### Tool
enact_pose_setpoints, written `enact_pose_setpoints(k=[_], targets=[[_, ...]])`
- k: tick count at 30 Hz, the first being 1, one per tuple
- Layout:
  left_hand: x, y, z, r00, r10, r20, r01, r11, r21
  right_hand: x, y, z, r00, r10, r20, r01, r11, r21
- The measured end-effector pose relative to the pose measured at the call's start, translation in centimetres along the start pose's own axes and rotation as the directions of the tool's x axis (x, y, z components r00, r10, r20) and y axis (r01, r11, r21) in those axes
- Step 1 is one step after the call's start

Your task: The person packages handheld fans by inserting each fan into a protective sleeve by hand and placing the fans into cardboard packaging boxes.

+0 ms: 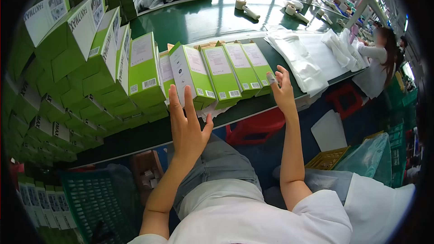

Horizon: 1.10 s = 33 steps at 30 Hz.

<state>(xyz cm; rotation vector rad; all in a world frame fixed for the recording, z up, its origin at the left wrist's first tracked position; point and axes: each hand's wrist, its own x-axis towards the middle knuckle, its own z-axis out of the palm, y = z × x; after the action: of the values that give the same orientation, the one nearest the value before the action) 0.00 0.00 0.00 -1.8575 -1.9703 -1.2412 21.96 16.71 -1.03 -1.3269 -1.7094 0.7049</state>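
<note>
Several green and white product boxes stand in a leaning row at the bench edge, among them a box with a white side panel point(185, 68) and a green box point(220, 73) beside it. My left hand point(189, 131) is open, its fingers spread and pointing up near the lower front of the row; whether the fingertips touch a box I cannot tell. At the row's right end is my right hand point(284, 92), also open, close to the last green box point(257, 65). A whitish wrap point(271, 78) covers one of its fingertips. Neither hand holds anything.
A tall stack of green boxes point(68, 95) fills the left side. White plastic bags point(298, 58) lie on the bench to the right. Tape dispensers point(246, 9) rest farther back. Below are a red stool point(257, 126) and a green crate point(99, 199). Another person point(377, 58) sits at right.
</note>
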Motion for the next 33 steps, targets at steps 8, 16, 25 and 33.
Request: enact_pose_setpoints(k=[8,16,25,33], targets=[[2.5,1.3,1.8,0.978,-0.199,0.064,0.192,0.976,0.107,0.9,-0.1,0.9,0.993,0.094,0.072,-0.094,0.996,-0.003],[4.4,1.3,1.6,0.999,-0.052,0.002,0.051,0.993,0.107,1.1,2.0,0.8,0.994,0.1,0.051,-0.108,0.974,0.2],[7.4,3.3,4.1,0.999,0.023,-0.043,-0.029,0.986,-0.163,3.0,3.4,-3.0,0.982,0.179,-0.055,-0.149,0.926,0.348],[8.4,3.2,2.7,0.986,-0.031,-0.164,-0.013,0.965,-0.26,2.6,2.0,-3.3,0.91,-0.186,-0.372,0.139,0.979,-0.15]])
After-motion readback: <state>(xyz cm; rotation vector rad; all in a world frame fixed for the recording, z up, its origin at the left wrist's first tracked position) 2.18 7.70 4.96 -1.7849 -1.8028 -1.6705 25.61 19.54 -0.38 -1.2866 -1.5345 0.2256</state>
